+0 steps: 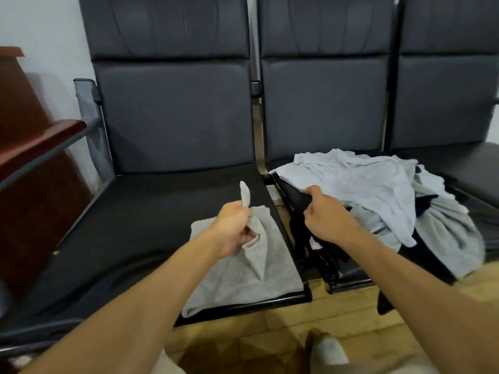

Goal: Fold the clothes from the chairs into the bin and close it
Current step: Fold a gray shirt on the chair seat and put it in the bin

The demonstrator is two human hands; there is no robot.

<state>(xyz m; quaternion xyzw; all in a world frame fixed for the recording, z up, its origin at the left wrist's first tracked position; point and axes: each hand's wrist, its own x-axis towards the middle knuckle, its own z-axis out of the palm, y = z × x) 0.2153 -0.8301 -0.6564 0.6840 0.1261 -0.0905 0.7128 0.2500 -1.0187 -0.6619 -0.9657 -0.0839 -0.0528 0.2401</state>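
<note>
Grip on both sides: L hand (233, 229) pinches a bunched fold of grey cloth (243, 279) lying on the left seat (135, 225); R hand (324, 218) clutches black garment (298, 238) at near edge of clothes pile (378, 190). Pile lies right of both, so R hand's nearer. Bin not in view.

A row of three joined chairs (172, 114) with dark padded backs and seats stands against a plain white wall (40, 28). Their frame (87, 109) is grey metal, and the leftmost armrest (40, 139) has a glossy reddish-brown wooden top. Behind that armrest, at the left edge, stands a piece of reddish-brown wooden furniture (21, 211). The floor (283, 327) is tan, laid in rectangular blocks. The light is soft and even.
</note>
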